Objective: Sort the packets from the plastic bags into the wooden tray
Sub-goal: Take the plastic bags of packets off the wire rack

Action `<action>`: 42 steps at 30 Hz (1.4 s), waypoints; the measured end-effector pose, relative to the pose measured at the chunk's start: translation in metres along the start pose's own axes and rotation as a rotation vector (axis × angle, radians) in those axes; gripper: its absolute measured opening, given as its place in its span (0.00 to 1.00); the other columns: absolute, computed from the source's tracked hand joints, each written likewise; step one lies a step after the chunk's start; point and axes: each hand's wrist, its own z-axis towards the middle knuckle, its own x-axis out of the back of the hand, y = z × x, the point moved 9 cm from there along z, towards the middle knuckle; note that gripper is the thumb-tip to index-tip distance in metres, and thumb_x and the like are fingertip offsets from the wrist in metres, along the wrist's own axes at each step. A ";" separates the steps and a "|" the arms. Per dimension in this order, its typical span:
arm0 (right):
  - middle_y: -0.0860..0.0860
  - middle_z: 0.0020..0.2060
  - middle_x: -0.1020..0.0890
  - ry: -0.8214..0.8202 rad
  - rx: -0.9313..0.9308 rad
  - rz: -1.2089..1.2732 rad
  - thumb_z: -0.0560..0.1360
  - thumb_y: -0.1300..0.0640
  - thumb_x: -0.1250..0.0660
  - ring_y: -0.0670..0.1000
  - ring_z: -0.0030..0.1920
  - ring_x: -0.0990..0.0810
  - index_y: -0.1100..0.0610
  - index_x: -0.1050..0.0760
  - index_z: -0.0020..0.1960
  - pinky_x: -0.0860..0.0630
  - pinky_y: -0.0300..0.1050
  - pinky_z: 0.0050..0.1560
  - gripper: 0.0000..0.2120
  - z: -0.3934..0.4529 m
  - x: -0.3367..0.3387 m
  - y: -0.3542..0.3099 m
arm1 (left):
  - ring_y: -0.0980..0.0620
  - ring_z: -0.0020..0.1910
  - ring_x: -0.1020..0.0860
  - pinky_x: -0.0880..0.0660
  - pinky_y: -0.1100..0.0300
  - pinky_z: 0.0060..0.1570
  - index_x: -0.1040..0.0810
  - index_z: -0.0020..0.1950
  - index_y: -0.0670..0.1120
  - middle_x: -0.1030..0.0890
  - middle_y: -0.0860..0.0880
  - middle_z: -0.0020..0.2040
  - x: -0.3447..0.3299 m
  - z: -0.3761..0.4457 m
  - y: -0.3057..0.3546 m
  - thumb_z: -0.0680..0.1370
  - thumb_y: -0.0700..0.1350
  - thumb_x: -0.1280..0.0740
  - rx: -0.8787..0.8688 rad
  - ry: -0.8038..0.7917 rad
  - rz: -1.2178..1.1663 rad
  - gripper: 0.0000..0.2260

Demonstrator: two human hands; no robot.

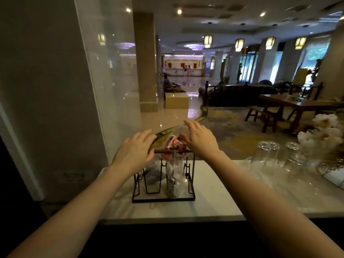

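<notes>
Standing on the white counter [214, 192], the black wire rack [163, 185] carries a wooden tray [173, 151] seen edge-on, with a clear plastic bag [174, 146] of red packets [172, 144] upright between both hands. The left hand [134, 151] rests on the tray's left end, fingers fairly straight; the right hand [200, 138] touches the bag's right side, fingers relaxed, slightly nearer. Tray compartments are hidden; a second bag [154, 171] below is blurred.

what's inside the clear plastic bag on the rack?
The clear plastic bag on the black wire rack holds red packets. Lower contents look dark and unclear; right hand covers part.
</notes>
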 end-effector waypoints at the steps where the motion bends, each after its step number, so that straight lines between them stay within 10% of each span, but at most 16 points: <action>1: 0.53 0.69 0.29 -0.010 -0.007 0.007 0.79 0.44 0.44 0.57 0.64 0.27 0.52 0.40 0.72 0.30 0.54 0.61 0.25 0.001 -0.003 0.000 | 0.50 0.73 0.38 0.36 0.50 0.68 0.39 0.73 0.52 0.40 0.51 0.76 -0.011 -0.001 0.001 0.79 0.52 0.44 -0.016 -0.055 -0.012 0.22; 17: 0.55 0.54 0.21 -0.044 -0.114 0.113 0.77 0.57 0.40 0.60 0.52 0.22 0.53 0.24 0.57 0.26 0.50 0.44 0.11 0.011 -0.035 0.005 | 0.50 0.76 0.46 0.51 0.48 0.75 0.48 0.76 0.54 0.44 0.53 0.77 -0.080 -0.012 -0.002 0.77 0.56 0.41 -0.052 -0.179 -0.068 0.30; 26: 0.53 0.40 0.20 0.335 -0.257 0.499 0.78 0.58 0.42 0.55 0.41 0.22 0.55 0.25 0.42 0.23 0.61 0.44 0.10 0.027 0.046 0.010 | 0.49 0.77 0.52 0.54 0.47 0.76 0.52 0.77 0.55 0.49 0.53 0.78 -0.084 -0.016 -0.002 0.76 0.58 0.41 -0.055 -0.192 -0.062 0.33; 31: 0.43 0.31 0.26 0.539 -0.199 0.664 0.81 0.51 0.45 0.38 0.30 0.27 0.53 0.27 0.42 0.29 0.39 0.35 0.13 0.013 0.114 0.007 | 0.50 0.77 0.54 0.55 0.47 0.76 0.54 0.77 0.55 0.50 0.54 0.78 -0.085 -0.016 -0.002 0.76 0.58 0.41 -0.051 -0.227 -0.066 0.34; 42: 0.47 0.31 0.25 -0.292 -0.527 1.042 0.76 0.44 0.39 0.42 0.24 0.31 0.56 0.26 0.45 0.34 0.34 0.24 0.14 -0.134 -0.049 -0.006 | 0.48 0.77 0.53 0.55 0.46 0.75 0.52 0.76 0.56 0.49 0.52 0.78 -0.082 -0.014 -0.002 0.76 0.59 0.41 -0.058 -0.251 -0.083 0.33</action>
